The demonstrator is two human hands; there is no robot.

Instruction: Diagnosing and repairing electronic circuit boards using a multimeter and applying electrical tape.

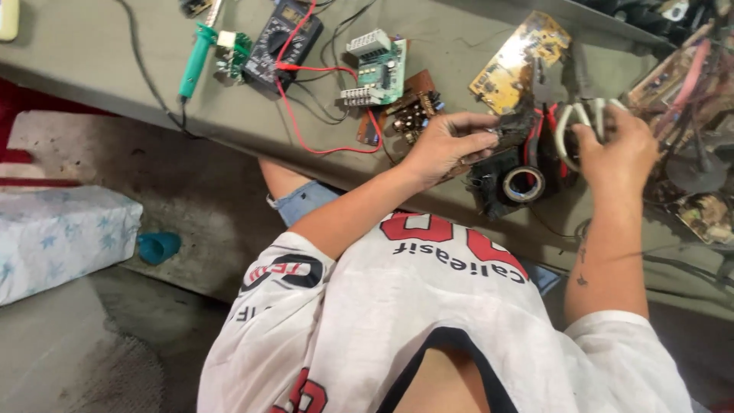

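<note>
Beside the tape roll (524, 183) on the bench (92, 69), left hand (447, 145) pinches a blackened board (508, 138) while right hand (619, 149) clasps white cables (566, 126), seemingly mid-disassembly; freeing them likely needs a steady pull.

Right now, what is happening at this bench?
A person leans over a grey workbench. The left hand holds a dark, dirty circuit board, and the right hand grips a bundle of white cables. A roll of black tape lies below them. A multimeter and a green-handled soldering iron lie untouched.

Multimeter (287, 38) left of circuit board (380, 70)
</note>
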